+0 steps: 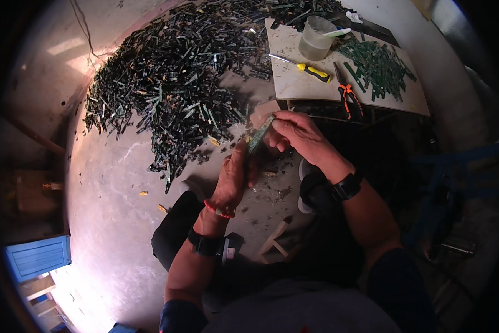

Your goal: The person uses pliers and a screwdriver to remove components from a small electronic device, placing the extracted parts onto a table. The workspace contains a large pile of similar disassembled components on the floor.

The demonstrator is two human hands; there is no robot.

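1. Big heap of dark green strips [177, 72] covers the floor from about 9 to 12 o'clock of the hands. It sits well apart from them, so nothing from it gets in the way.
2. Left hand [232, 177] is closed around the lower end of one narrow green strip [259, 135], which tilts up toward 1 o'clock. I'd say keep that grip low and firm so the strip doesn't twist.
3. Right hand [302, 136] pinches the top end with the fingertips, thumb side toward the strip. Looks to me like short, controlled pulls near the tip are the way to go, not bending the whole length, since a strip this thin probably snaps.
4. At roughly 1 o'clock there's a pale board [294, 83] with a yellow-handled screwdriver [310, 70], orange-handled pliers [346, 91], a cloudy plastic cup [316, 38] and a smaller pile of green strips [380, 66]. Tools are near but not touching either hand; my guess is grabbing one beats forcing it bare-handed.
5. Small bits lie on the floor right under the hands, so I'd work over that same spot.
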